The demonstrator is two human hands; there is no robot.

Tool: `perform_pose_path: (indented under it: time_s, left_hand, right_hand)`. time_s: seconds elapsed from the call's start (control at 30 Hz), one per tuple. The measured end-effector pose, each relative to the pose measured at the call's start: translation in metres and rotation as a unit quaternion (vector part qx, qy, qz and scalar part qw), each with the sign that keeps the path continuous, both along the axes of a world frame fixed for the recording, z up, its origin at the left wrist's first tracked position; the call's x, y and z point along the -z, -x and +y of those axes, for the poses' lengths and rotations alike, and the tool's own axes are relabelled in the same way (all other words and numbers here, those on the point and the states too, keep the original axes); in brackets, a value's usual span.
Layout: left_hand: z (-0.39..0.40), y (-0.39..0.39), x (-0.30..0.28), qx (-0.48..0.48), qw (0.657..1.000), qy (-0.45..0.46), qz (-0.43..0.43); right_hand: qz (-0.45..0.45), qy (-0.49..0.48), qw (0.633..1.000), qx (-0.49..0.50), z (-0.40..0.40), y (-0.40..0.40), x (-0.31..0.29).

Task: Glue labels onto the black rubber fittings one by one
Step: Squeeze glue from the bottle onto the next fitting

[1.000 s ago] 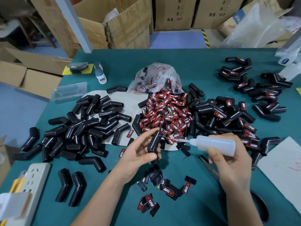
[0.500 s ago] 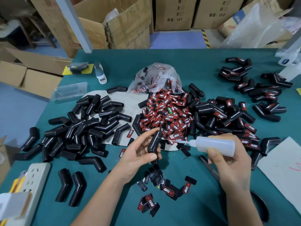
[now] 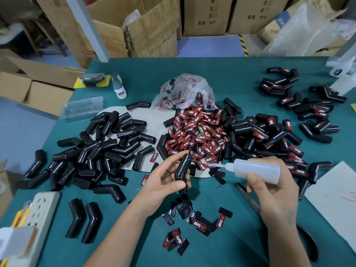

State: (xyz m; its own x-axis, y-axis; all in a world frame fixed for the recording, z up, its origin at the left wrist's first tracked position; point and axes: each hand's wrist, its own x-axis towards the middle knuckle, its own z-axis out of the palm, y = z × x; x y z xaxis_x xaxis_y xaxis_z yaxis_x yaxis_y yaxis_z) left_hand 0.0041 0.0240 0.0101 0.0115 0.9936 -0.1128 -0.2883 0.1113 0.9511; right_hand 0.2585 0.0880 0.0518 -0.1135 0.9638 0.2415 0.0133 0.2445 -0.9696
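My left hand point(image 3: 163, 182) grips one bent black rubber fitting point(image 3: 182, 167) upright over the green table. My right hand point(image 3: 273, 193) holds a translucent glue bottle point(image 3: 256, 170) sideways, its thin nozzle pointing left a short way from the fitting. Behind them lies a heap of red-and-black labels point(image 3: 196, 135) spilling from a clear bag point(image 3: 183, 91). Unlabelled fittings point(image 3: 100, 151) are piled on the left; labelled fittings point(image 3: 269, 135) on the right. A few loose labels point(image 3: 198, 224) lie near the front.
A white power strip point(image 3: 38, 214) sits at the front left corner. Scissors point(image 3: 250, 201) lie under my right wrist, and a white sheet point(image 3: 335, 201) lies at the right. More labelled fittings point(image 3: 308, 105) sit far right. Cardboard boxes point(image 3: 134, 26) stand behind the table.
The glue bottle has drifted slightly away to the right, its nozzle tip a bit farther from the fitting. My left hand holds the fitting in the same place.
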Motion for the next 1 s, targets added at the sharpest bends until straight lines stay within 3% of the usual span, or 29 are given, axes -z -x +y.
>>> perform_pose_path:
  time_s: [1.0]
  left_hand:
    - [-0.0004, 0.0017, 0.0049, 0.009, 1.000, -0.004, 0.006]
  right_hand:
    - [-0.017, 0.002, 1.000, -0.001, -0.0013, -0.0014, -0.0025]
